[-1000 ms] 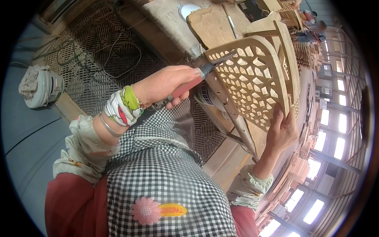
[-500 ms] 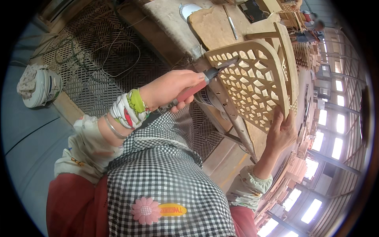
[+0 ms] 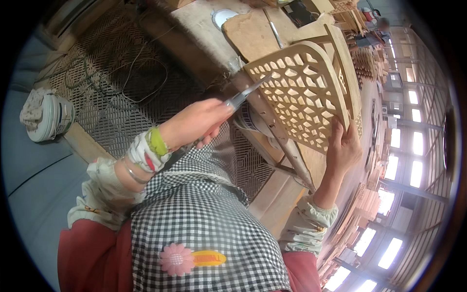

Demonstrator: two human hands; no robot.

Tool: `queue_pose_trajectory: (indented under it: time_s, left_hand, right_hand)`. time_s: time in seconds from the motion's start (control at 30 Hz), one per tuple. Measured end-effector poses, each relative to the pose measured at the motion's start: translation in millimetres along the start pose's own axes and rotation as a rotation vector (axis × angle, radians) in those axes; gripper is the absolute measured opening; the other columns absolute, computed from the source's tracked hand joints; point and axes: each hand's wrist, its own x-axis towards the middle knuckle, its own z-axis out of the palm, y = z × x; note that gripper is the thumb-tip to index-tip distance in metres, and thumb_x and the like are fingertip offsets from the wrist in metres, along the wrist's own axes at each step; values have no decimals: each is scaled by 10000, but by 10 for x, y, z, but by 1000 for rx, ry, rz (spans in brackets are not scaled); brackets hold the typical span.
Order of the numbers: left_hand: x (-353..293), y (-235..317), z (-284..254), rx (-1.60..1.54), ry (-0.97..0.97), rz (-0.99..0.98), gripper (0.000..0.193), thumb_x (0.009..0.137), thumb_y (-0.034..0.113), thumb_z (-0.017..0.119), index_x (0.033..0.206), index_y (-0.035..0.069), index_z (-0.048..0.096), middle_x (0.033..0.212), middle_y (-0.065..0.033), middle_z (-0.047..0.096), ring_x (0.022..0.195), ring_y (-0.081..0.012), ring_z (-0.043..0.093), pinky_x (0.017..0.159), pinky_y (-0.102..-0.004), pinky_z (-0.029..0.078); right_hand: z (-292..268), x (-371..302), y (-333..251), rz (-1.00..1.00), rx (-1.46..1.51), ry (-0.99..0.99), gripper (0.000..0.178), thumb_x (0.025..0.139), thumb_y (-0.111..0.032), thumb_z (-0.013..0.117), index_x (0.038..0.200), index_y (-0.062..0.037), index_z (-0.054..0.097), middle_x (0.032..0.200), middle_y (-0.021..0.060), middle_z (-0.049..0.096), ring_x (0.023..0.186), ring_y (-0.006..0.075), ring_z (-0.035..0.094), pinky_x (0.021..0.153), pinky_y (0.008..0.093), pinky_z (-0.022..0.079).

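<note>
My left hand (image 3: 197, 121) is closed around a knife (image 3: 238, 99), and its narrow pointed blade slants up to the right. The blade's tip lies over the left part of a pale wooden lattice panel (image 3: 302, 100) full of small angular holes. Whether the tip touches the wood I cannot tell. The fingers mostly cover the handle. At the panel's lower right corner my right hand (image 3: 343, 146) grips the edge, keeping the panel tilted above the bench. Wooden bars (image 3: 343, 61) stand behind the panel and seem joined to it.
On the worktop (image 3: 202, 29) lie a brown board (image 3: 250, 34), a slim metal tool (image 3: 274, 29), a round white lid (image 3: 224, 17) and a dark flat item (image 3: 300, 13). A white bucket (image 3: 53, 117) stands at left. Cables (image 3: 141, 97) cross the slatted floor mat.
My left hand has drawn the knife back, down and to the left, off the panel's middle holes. The panel and my right hand have shifted slightly in the picture.
</note>
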Motion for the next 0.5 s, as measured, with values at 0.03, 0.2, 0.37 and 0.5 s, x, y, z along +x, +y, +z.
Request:
queue_pose_trajectory:
  time_s: [0.03,0.2,0.37,0.5]
  left_hand:
    - [-66,-71,14,25,3,-26,391,1107,369,514,1268,16,561,771,7,600,557,-47,550,472,-203,451]
    - [-253,-155,246,205,17,32,608,961,365,727,1371,-40,531,1071,-141,713,800,-140,668,683,-282,548]
    - [-79,-162,274,518,183,360,473,950,244,748,1331,1,608,999,-61,697,840,-118,654,765,-281,538]
    - [79,-343,220,318,83,296,604,929,182,762,1447,-15,522,1148,-76,686,959,-141,653,857,-305,547]
  right_hand:
    - [-12,-3,-16,-1,-3,-3,292,961,-452,731,947,-163,773,669,61,692,599,255,671,584,369,479]
    - [-54,-11,-67,-9,-23,-6,286,950,-460,736,985,-179,777,658,54,684,588,254,667,578,366,476]
    - [-58,20,-81,-49,-179,9,303,924,-404,755,856,-127,651,636,60,626,586,303,640,564,404,460]
    - [-53,66,-23,-67,-39,53,361,860,-377,793,780,-101,575,666,91,626,624,325,643,561,438,465]
